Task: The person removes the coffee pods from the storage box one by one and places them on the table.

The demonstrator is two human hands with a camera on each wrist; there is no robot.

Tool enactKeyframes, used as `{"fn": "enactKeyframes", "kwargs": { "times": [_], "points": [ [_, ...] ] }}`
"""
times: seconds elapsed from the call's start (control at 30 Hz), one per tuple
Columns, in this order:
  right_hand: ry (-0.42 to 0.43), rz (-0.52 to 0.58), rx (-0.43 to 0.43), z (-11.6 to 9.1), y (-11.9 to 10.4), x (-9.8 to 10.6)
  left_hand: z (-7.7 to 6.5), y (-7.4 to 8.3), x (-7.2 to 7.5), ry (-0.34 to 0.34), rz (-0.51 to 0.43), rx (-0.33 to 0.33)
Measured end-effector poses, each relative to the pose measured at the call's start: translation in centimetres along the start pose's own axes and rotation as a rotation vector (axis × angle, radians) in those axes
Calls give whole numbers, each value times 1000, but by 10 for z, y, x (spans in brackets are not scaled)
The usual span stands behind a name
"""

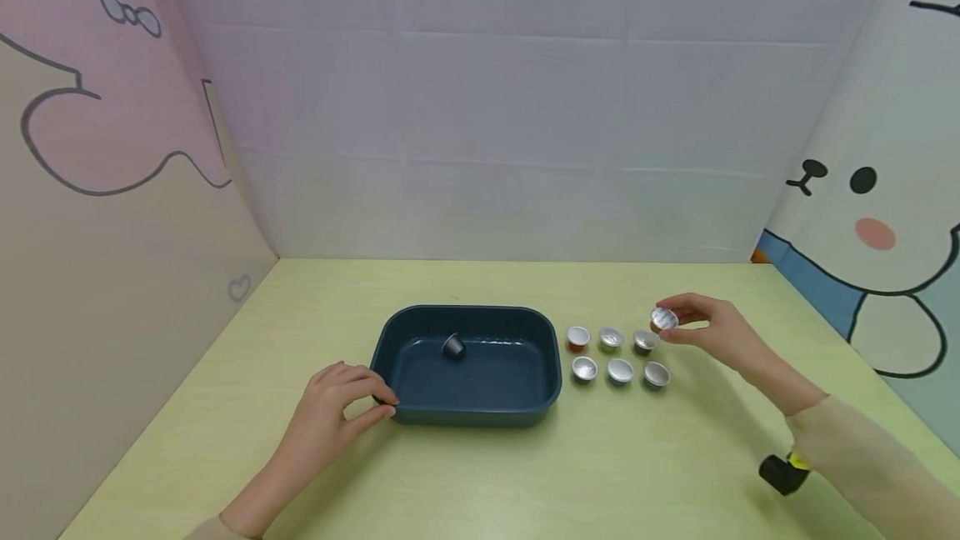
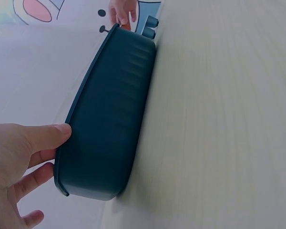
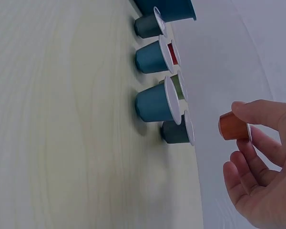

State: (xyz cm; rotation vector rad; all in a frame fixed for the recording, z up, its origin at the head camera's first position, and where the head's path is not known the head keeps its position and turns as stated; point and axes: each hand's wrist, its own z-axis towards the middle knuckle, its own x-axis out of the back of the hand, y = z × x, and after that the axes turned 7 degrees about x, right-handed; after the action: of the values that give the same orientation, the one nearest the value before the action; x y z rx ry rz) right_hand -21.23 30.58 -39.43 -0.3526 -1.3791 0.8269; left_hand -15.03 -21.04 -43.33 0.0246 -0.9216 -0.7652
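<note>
My left hand (image 1: 336, 402) pinches the rim of a dark blue rectangular tray (image 1: 472, 418) at its front left corner, thumb on the outside. Inside the tray, a dark coffee capsule (image 1: 453, 347) lies tipped on its side. Off to the right, my right hand (image 1: 712, 332) pinches an orange coffee capsule (image 3: 234, 126) between thumb and fingers, raised above the table; its silver foil lid faces the head camera. Several more capsules stand lid-up in two rows between tray and right hand, among them a blue capsule (image 3: 155, 103), a green capsule (image 3: 180, 86) and a red capsule (image 3: 174, 53).
The pale yellow table (image 1: 480, 490) meets a plain white back wall (image 1: 495, 107). Cartoon-printed side panels stand left and right, one with a white animal face (image 1: 892, 190). A black device (image 1: 783, 474) with a yellow part sits by my right wrist.
</note>
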Motion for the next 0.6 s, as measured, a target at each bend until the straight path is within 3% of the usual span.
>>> {"fn": "enactKeyframes", "kwargs": {
  "times": [0.6],
  "points": [
    [-8, -9, -91, -4, 31, 6, 1, 3, 2, 2, 10, 7]
  ]
}}
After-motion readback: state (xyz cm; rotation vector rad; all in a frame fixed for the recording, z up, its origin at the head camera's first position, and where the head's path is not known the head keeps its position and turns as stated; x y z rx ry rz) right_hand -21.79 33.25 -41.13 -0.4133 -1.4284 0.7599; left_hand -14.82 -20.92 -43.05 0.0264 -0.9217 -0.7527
